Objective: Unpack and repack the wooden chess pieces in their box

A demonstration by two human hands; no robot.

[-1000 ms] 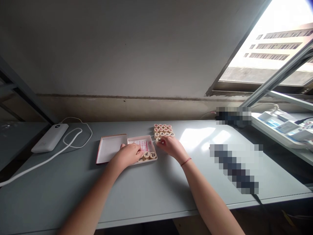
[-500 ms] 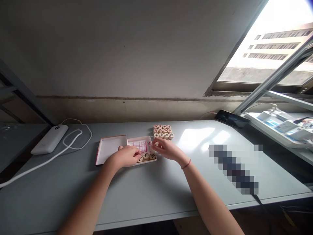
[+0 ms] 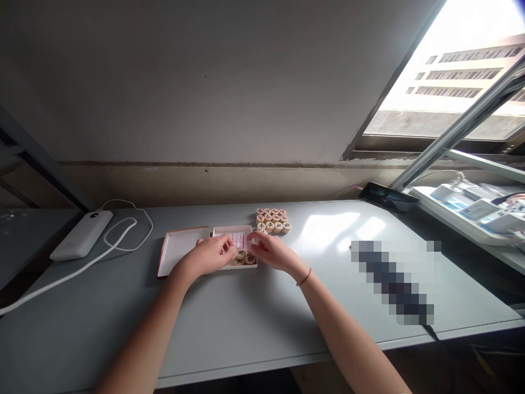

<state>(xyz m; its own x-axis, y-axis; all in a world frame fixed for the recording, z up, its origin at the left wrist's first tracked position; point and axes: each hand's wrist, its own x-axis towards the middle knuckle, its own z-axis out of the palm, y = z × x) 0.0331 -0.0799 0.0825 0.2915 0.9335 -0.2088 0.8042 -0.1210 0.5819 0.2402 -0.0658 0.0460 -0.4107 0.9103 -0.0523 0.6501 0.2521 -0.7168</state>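
My left hand point(image 3: 211, 254) is over a shallow white box point(image 3: 230, 267), its fingers pinched around the pale edge of what looks like a round wooden xiangqi piece, mostly hidden by the fingers. Beside those fingertips, several xiangqi pieces point(image 3: 250, 258) with black characters lie in the near part of the box. Curved over the box's right wall, my right hand point(image 3: 274, 253) has its fingers apart and shows nothing in them. Just behind it stands a block of xiangqi pieces point(image 3: 273, 218), red characters at the back and black ones in front; a single piece point(image 3: 262, 233) begins another row.
The box lid point(image 3: 184, 245) lies inside up to the left of the box. A white power bank point(image 3: 83, 235) with a cable is at far left. A phone point(image 3: 388, 198) leans at the back right, near a white rack point(image 3: 471, 219). A blurred-out dark object point(image 3: 394, 284) lies to the right.
My right hand has drawn back toward the box, and a piece now shows at the front left of the block. My left hand has risen slightly from the pieces. The view shifted a little.
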